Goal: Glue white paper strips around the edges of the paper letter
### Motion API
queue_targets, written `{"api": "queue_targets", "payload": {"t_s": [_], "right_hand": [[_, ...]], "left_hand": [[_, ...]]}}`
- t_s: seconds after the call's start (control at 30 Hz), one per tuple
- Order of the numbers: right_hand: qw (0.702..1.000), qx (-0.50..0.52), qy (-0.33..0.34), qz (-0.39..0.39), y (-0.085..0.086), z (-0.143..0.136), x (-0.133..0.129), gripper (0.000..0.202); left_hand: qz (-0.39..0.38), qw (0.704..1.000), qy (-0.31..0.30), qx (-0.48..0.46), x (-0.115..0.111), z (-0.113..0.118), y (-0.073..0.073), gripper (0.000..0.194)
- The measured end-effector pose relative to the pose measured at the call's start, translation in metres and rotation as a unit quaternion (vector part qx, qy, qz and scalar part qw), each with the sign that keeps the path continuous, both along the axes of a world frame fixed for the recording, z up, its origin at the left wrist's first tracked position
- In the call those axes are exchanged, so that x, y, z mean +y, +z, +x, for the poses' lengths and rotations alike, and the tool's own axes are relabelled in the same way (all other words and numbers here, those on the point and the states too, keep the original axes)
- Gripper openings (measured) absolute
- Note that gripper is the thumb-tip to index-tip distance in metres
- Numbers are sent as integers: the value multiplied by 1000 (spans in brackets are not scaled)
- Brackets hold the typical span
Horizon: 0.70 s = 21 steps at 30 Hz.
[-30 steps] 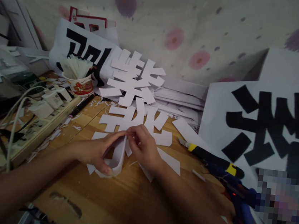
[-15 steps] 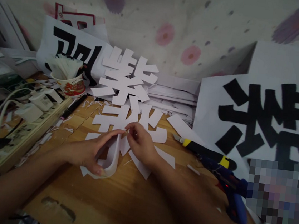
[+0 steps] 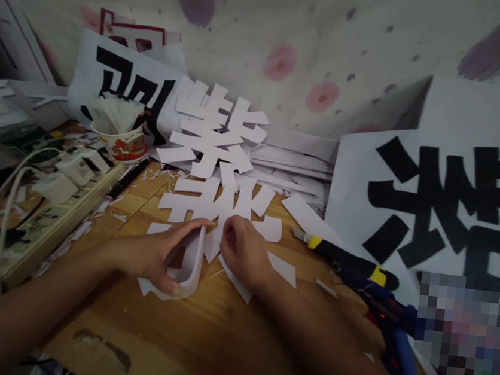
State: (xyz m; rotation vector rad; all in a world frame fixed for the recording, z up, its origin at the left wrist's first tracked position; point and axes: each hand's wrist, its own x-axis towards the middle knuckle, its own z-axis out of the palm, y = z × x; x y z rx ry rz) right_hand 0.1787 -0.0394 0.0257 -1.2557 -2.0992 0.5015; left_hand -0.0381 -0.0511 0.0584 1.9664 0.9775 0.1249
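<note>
My left hand [image 3: 156,255] grips a curved white strip piece [image 3: 192,274], its thumb at the near rounded end and a fingertip at the far edge. The piece stands on edge over flat white cutouts on the wooden table [image 3: 186,349]. Just right of it, my right hand [image 3: 245,250] is closed, fingers curled together above the white paper; anything between the fingertips is too small to make out. Beyond both hands lies a white cut-out character [image 3: 212,198], with another white character [image 3: 213,135] leaning behind it.
A power strip [image 3: 61,214] with plugs and cables runs along the left. Behind it stands a paper bowl [image 3: 126,146] of white sticks. On the right are a yellow-black cutter [image 3: 346,255], a blue glue gun [image 3: 399,343] and a sheet with black characters [image 3: 350,181].
My right hand has moved right, away from the far edge of the white piece, and its fingers are more curled. The whole view has shifted slightly. My left hand keeps its hold.
</note>
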Motion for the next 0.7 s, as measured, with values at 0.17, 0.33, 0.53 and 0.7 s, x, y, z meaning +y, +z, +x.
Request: {"api": "queue_targets", "payload": {"t_s": [0.17,0.33,0.53,0.7], "right_hand": [[999,5,30,-20,1,-2,-5,37],[998,-38,1,-50,0,-9,-14,44],[995,-100,17,12,-11,-19,-24,47],[988,-132,28,79,-17,-24,-35,37]], "left_hand": [[-6,1000,-4,-18,0,2,3,112],[32,999,2,-33,-2,4,1,110],[59,997,3,-58,-2,2,-5,116],[56,997,8,-50,-2,1,-6,119]]}}
